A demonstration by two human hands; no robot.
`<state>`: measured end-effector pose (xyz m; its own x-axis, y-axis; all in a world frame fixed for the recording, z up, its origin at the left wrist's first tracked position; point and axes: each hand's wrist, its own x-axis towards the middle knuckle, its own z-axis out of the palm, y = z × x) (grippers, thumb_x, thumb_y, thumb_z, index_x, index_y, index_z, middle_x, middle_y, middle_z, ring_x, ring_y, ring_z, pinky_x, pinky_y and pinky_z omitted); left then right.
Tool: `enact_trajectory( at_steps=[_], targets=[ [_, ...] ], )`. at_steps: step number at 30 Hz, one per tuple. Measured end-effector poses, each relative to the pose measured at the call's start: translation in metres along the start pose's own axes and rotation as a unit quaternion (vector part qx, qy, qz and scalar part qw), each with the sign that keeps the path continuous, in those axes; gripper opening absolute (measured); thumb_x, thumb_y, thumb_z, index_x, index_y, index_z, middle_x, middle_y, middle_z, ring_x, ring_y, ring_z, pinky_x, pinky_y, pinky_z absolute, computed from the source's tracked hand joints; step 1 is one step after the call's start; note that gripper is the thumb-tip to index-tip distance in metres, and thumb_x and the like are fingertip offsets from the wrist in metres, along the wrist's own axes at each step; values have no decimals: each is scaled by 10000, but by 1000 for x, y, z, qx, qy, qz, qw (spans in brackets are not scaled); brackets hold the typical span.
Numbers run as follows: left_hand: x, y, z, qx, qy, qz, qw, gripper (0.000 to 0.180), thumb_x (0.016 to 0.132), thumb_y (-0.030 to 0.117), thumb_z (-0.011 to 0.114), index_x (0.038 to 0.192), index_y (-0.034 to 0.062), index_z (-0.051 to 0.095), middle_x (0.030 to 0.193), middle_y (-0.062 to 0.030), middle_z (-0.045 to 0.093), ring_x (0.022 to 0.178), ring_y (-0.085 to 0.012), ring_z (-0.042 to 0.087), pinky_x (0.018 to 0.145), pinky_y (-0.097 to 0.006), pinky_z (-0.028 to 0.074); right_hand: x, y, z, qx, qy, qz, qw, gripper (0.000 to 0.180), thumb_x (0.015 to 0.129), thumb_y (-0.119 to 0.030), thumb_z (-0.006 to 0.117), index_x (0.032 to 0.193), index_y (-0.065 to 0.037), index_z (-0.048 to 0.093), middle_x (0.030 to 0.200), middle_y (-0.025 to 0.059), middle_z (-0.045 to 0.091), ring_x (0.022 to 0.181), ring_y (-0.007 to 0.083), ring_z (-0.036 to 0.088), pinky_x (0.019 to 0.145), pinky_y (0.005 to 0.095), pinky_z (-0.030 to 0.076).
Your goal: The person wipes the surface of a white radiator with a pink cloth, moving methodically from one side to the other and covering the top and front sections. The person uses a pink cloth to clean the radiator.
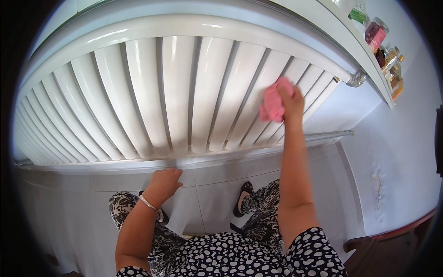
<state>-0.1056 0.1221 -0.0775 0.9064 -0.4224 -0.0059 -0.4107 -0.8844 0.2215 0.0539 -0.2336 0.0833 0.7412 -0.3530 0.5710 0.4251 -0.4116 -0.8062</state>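
Observation:
My right hand (293, 102) is closed around a crumpled pink cloth (275, 99). The cloth lies against the upright slats of a white radiator (180, 92), toward its right end. Bare of any visible object, my left hand (166, 183) hangs over the floor just in front of the radiator's lower edge, apart from it. Its fingers are loosely curled in, and a silver bangle (147, 202) circles the wrist.
Above the radiator runs a white ledge (364, 60), with several bottles and jars (390, 64) at its right end. A metal valve (356, 79) joins the radiator's top right. Pipes (330, 135) run low along the wall. Dark wooden furniture (392, 247) stands at the lower right.

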Motion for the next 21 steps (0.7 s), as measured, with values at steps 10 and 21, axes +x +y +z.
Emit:
enact_trajectory(
  at_steps=[10, 21],
  targets=[
    [-2, 11, -11, 3, -9, 6, 1000, 405, 772, 270, 710, 1118, 116, 568, 965, -89, 624, 855, -297, 629, 738, -413, 494, -16, -16, 18, -25, 106, -154, 982, 258, 830, -123, 701, 989, 6, 543, 797, 102, 593, 769, 177, 559, 740, 288, 468],
    [1, 21, -16, -6, -7, 29, 1000, 359, 775, 266, 706, 1063, 110, 560, 901, -76, 613, 819, -277, 626, 708, -397, 485, -135, 107, 28, -125, 16, 25, 992, 184, 840, -105, 642, 965, -24, 535, 785, 161, 614, 704, 269, 602, 662, 345, 471]
  ],
)
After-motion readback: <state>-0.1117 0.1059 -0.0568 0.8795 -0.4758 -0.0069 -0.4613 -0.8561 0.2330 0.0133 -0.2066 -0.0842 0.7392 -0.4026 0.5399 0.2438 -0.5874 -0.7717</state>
